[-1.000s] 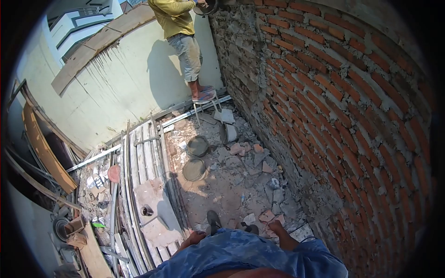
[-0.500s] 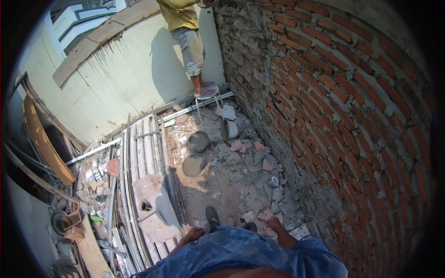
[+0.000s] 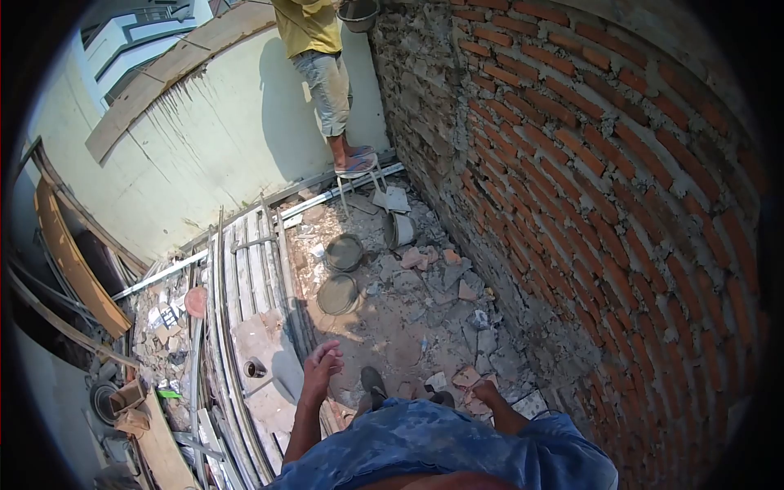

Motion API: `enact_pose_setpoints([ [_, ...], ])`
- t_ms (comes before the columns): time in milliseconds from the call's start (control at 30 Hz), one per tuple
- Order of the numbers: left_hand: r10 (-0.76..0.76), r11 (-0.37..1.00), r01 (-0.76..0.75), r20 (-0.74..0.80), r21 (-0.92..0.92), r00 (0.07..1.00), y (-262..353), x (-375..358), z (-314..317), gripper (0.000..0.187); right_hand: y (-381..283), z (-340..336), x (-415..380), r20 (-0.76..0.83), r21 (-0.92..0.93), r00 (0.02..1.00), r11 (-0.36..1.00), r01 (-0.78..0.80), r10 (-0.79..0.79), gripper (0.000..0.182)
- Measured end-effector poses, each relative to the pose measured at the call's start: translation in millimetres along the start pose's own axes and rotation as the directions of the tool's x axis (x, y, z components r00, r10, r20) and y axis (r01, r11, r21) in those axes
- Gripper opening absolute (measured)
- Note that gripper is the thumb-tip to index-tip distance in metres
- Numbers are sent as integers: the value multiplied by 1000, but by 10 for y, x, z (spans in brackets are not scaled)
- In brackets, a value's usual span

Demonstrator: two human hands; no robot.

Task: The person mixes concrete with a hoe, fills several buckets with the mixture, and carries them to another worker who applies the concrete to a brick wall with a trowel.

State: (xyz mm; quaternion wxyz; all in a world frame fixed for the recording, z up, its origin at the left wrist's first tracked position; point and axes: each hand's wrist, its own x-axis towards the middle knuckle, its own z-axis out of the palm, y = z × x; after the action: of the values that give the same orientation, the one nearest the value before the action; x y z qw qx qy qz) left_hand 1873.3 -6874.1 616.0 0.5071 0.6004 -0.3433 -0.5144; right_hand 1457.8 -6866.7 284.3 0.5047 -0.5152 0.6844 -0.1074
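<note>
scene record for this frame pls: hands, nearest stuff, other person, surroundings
left hand: raised, fingers loosely curled, holds nothing
right hand: low beside the blue shorts, cannot tell whether it grips anything
nearest things: brick rubble, metal panels
pans: two round pans on the ground
other person: stands on a stool, bucket at the brick wall
</note>
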Motion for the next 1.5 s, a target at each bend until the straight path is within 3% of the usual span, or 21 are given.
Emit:
enact_pose_setpoints([
  [67, 346, 932, -336, 53, -138, 937, 770, -113, 247, 29, -9, -34, 29, -20, 28, 995, 995, -96, 97, 27],
  [133, 617, 775, -570, 132, -272, 776, 1472, -416, 489, 35, -63, -89, 8, 1, -41, 998, 997, -68, 68, 28],
  [233, 912, 398, -823, 275, -405, 305, 2213, -888, 794, 33, -225, -136, -53, 39, -125, 999, 992, -30, 35, 31],
  [300, 976, 94, -753, 210, -651, -59, 2422, -1051, 960, 33, -327, -121, -70, 46, -141, 998, 990, -27, 34, 32],
  [400, 1000, 1, -690, 0, -724, 1, 2557, -1474, 1159, 29, -352, -23, -77, -63, -62, 995, 994, -87, 83, 32],
  [467, 908, 369, -653, 407, -661, 102, 2788, -1543, 1058, 17, -297, 53, -53, -75, -155, 997, 988, 5, -17, 31],
  [500, 928, 290, -652, 372, -700, 13, 2783, -1458, 1122, 17, -256, 85, -50, -75, -150, 997, 989, -2, -9, 31],
  [600, 934, 314, -600, 352, -736, 56, 2562, -1356, 1089, 15, -35, 180, -139, 14, -152, 995, 983, 102, -101, 32],
  [633, 931, 295, -600, 366, -744, 4, 2631, -1288, 1142, 15, -38, 177, -159, -1, -119, 1000, 993, 6, -6, 30],
  [800, 937, 313, -692, 332, -650, 112, 2496, -989, 1070, 10, -67, 208, -341, 52, 39, 957, 957, -287, 285, 26],
  [833, 822, 409, -730, 569, -548, 34, 2427, -792, 988, 21, 30, 230, -259, 125, -79, 984, 990, -114, 123, 24],
  [867, 648, 472, -771, 761, -427, -25, 2312, -612, 896, 37, 63, 278, -106, 143, -117, 983, 988, -96, 113, 24],
  [967, 381, 619, -785, 886, -31, 265, 1679, -140, 671, 44, -81, 288, 282, 159, -281, 981, 947, 157, -116, 23],
  [1033, 224, 738, -655, 857, 162, 464, 1235, 154, 382, 43, -530, 227, 426, 189, -263, 965, 937, 229, -183, 27],
  [1067, 150, 823, -529, 820, 206, 553, 1057, 256, 221, 41, -972, 186, 386, 47, -215, 999, 976, 27, -17, 31],
  [1100, 130, 850, -488, 821, 196, 557, 917, 348, 60, 41, -1130, 187, 511, 21, -184, 1000, 983, 3, 1, 31],
  [1167, 89, 875, -384, 683, 294, 725, 639, 453, -279, 37, -1385, 190, 819, 12, -216, 999, 975, 48, -47, 25],
  [1200, 61, 894, -342, 679, 289, 731, 502, 524, -440, 37, -2032, 63, 637, 39, -107, 998, 993, -41, 45, 23],
  [1267, -59, 858, -293, 647, 422, 760, 331, 741, -729, 35, -2118, 123, 978, -7, -119, 999, 992, 48, -49, 21],
  [1433, -55, 851, -268, 583, 453, 811, 425, 1195, -1153, 33, -2951, 37, 1274, -43, -177, 999, 984, 6, -14, 18],
  [1500, -68, 885, -176, 495, 430, 866, 409, 1358, -1276, 31, -3414, 8, 1208, -25, -220, 991, 968, 121, -129, 18],
])
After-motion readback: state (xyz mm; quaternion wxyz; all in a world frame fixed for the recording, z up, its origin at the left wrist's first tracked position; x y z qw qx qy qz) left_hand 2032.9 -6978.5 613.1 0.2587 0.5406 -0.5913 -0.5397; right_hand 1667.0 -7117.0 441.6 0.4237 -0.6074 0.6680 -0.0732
